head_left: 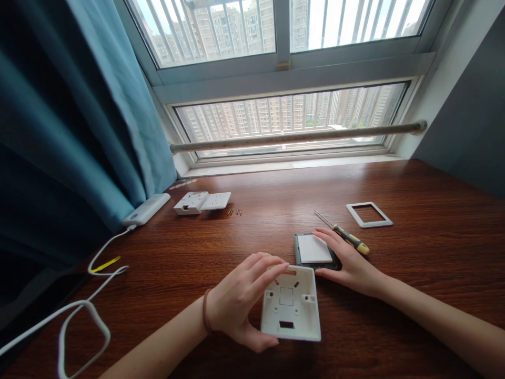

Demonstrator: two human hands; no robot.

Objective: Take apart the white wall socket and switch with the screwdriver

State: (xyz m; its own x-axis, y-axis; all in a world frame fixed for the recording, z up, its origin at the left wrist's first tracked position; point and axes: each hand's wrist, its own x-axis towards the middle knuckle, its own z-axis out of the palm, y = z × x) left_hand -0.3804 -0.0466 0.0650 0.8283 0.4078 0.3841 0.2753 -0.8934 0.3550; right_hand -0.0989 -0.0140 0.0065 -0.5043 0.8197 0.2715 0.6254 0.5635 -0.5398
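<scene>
My left hand (252, 300) grips a white switch back box (292, 300) by its left side, fingers along the top edge and thumb at the lower left corner. The box is tilted so its hollow inside, with screw posts and a rectangular slot, faces me. Just behind it, a wall switch (314, 249) with white rockers and a dark grey frame lies on the table. My right hand (347, 263) is closed around the right side of that switch, fingertips on its upper edge and thumb at the lower edge. Its right part is hidden by the hand.
A screwdriver (347, 238) with a yellow and black handle lies beyond my right hand, near a white square frame (357, 215). Back left are another white box (191, 202), a white plate (216, 200), several small screws (234, 212), a power bank (148, 209), its cable (104, 245) and a yellow strip (106, 264).
</scene>
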